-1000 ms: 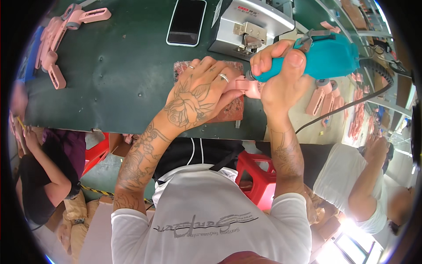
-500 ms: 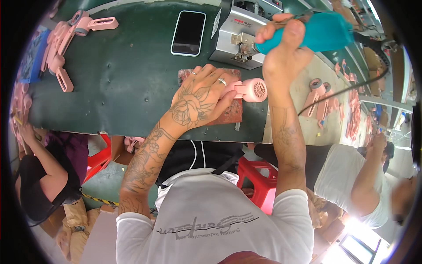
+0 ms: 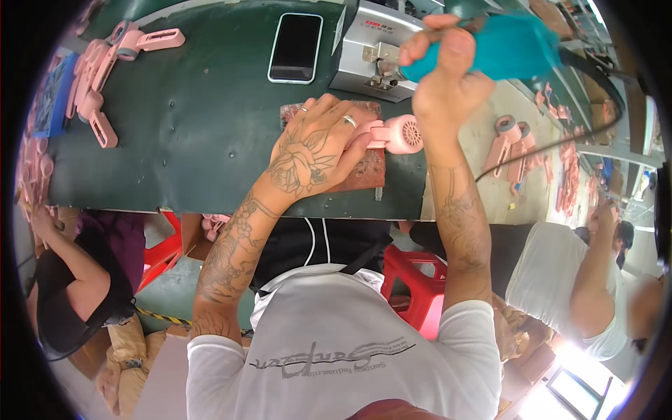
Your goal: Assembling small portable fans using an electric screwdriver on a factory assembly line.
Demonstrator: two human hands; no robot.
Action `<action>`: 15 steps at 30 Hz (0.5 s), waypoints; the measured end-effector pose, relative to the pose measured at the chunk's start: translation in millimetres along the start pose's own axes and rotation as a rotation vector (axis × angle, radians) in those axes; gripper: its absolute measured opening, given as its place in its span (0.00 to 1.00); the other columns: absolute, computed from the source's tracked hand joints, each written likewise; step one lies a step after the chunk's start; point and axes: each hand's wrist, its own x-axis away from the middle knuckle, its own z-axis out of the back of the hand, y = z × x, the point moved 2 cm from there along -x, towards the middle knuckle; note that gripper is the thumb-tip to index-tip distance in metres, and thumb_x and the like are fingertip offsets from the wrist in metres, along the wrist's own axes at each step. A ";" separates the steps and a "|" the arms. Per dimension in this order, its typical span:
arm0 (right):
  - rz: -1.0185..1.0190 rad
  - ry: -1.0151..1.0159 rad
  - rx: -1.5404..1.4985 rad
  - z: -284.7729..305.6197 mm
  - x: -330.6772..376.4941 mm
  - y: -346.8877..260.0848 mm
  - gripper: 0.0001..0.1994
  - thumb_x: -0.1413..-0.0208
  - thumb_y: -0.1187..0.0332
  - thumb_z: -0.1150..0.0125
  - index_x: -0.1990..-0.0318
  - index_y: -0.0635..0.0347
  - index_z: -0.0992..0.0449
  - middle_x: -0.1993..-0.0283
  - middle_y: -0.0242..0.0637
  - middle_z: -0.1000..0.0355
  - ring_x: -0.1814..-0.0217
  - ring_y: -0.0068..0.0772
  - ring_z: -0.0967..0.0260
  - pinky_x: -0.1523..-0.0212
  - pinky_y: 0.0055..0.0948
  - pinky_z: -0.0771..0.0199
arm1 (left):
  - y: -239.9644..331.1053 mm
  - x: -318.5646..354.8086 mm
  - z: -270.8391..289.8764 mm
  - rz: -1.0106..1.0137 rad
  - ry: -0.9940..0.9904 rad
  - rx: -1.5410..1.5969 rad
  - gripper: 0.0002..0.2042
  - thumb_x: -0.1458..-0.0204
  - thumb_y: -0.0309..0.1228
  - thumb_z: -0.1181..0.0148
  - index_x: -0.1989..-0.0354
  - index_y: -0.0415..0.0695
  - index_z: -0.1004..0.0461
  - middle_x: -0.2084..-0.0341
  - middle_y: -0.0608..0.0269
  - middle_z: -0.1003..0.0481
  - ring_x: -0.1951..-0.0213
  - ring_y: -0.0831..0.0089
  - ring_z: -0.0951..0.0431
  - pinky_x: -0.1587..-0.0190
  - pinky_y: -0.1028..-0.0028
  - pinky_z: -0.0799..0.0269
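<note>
My left hand [image 3: 315, 143] lies over a pink handheld fan [image 3: 402, 134], closed around its handle and holding it on a reddish mat [image 3: 364, 175]. The round grille end of the fan sticks out to the right; most of the handle is hidden beneath my fingers. Raised at the upper right, my right hand [image 3: 451, 77] is wrapped around a teal electric screwdriver [image 3: 514, 47] with a black cable. The screwdriver lies almost level, its tip pointing left at the metal outlet of a silver screw feeder [image 3: 364, 35]. Whether the tip touches the outlet, I cannot tell.
A phone [image 3: 295, 49] lies on the green table beside the feeder. Pink fans [image 3: 91, 77] and a blue tray [image 3: 54, 94] are at the far left. More pink fans [image 3: 509, 143] lie to the right, near the hanging cable [image 3: 546, 145]. People sit on both sides.
The whole view has shifted slightly. Both hands keep their grips, and the screwdriver's tip stays by the feeder's outlet.
</note>
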 end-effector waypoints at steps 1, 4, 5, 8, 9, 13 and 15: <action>0.000 -0.001 -0.002 -1.3 -0.7 6.2 0.24 0.30 0.50 0.45 0.56 0.70 0.29 0.75 0.39 0.32 0.75 0.33 0.31 0.72 0.33 0.27 | -0.7 0.1 -1.4 0.001 0.001 -0.002 0.14 0.42 0.36 0.42 0.49 0.48 0.20 0.52 0.60 0.23 0.49 0.56 0.26 0.41 0.54 0.31; 0.047 0.016 -0.189 -4.2 1.6 23.7 0.23 0.30 0.51 0.44 0.59 0.69 0.30 0.75 0.39 0.32 0.75 0.33 0.31 0.71 0.33 0.27 | -1.7 0.1 -3.6 -0.012 0.020 -0.020 0.14 0.41 0.36 0.42 0.50 0.48 0.20 0.53 0.60 0.23 0.49 0.56 0.26 0.42 0.53 0.31; 0.026 0.018 -0.204 -0.3 1.9 24.8 0.22 0.30 0.52 0.44 0.60 0.69 0.30 0.75 0.39 0.32 0.75 0.33 0.32 0.71 0.32 0.27 | 1.3 -2.0 -3.4 -0.036 0.027 -0.003 0.14 0.41 0.36 0.42 0.50 0.48 0.20 0.53 0.60 0.23 0.50 0.56 0.26 0.42 0.53 0.31; -0.061 0.041 -0.156 0.0 1.1 14.2 0.22 0.30 0.52 0.45 0.59 0.68 0.31 0.76 0.39 0.33 0.76 0.32 0.34 0.72 0.33 0.29 | 2.4 -1.2 -0.4 -0.044 0.026 0.014 0.14 0.42 0.36 0.41 0.50 0.47 0.21 0.53 0.59 0.23 0.50 0.55 0.26 0.44 0.53 0.30; -0.158 0.010 -0.112 -1.4 6.2 8.8 0.23 0.29 0.51 0.46 0.59 0.68 0.31 0.76 0.38 0.33 0.76 0.32 0.35 0.72 0.33 0.29 | 2.2 1.3 -0.2 -0.025 0.011 0.019 0.14 0.42 0.35 0.41 0.49 0.46 0.21 0.53 0.58 0.23 0.50 0.55 0.26 0.44 0.53 0.30; -0.352 0.103 -0.207 9.4 28.1 -9.3 0.25 0.30 0.48 0.47 0.56 0.68 0.30 0.75 0.37 0.33 0.75 0.33 0.35 0.72 0.35 0.31 | -4.8 4.2 -4.1 -0.042 0.018 -0.034 0.15 0.43 0.35 0.40 0.50 0.45 0.21 0.54 0.57 0.24 0.51 0.55 0.26 0.46 0.54 0.30; -0.350 0.060 -0.180 23.3 34.1 -25.5 0.30 0.34 0.41 0.46 0.54 0.67 0.30 0.75 0.38 0.34 0.75 0.33 0.36 0.72 0.34 0.32 | 0.9 4.2 -2.1 -0.036 0.025 0.011 0.15 0.43 0.36 0.40 0.50 0.45 0.20 0.54 0.56 0.24 0.50 0.55 0.26 0.45 0.54 0.30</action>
